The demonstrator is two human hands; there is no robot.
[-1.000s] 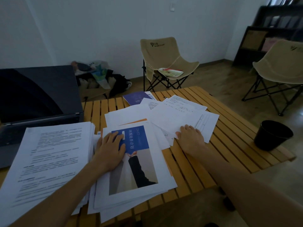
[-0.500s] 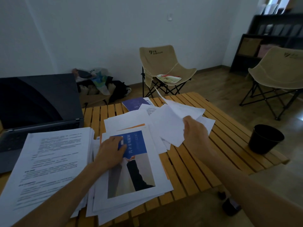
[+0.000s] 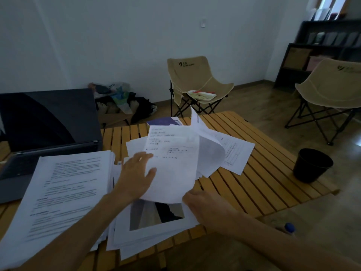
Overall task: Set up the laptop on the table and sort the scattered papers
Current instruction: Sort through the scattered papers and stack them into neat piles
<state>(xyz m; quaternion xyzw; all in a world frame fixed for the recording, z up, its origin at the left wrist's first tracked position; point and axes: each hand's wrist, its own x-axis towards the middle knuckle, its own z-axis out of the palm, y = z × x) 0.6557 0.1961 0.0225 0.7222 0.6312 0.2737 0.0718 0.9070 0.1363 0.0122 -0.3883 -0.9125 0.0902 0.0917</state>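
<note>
An open dark laptop [image 3: 48,122] stands at the far left of the slatted wooden table [image 3: 257,184]. A thick stack of text pages [image 3: 64,192] lies in front of it, partly over its keyboard. My right hand [image 3: 207,208] grips the lower edge of a few white sheets [image 3: 173,165] and holds them tilted above a pile topped by a picture cover page [image 3: 156,218]. My left hand [image 3: 136,175] is spread flat and touches the left edge of those sheets. More loose papers [image 3: 236,153] and a purple booklet [image 3: 164,121] lie further back.
A black bin [image 3: 312,165] stands on the floor right of the table. Two beige folding chairs [image 3: 197,81] [image 3: 332,87] stand behind, and bags [image 3: 117,98] lie against the wall. A blue-capped bottle [image 3: 290,227] shows near my right arm. A dark shelf [image 3: 322,45] fills the far right corner.
My right hand picked several sheets off the loose papers at the right and swung them left and nearer, over the cover-page pile. My left hand lifted off the cover page to meet them.
</note>
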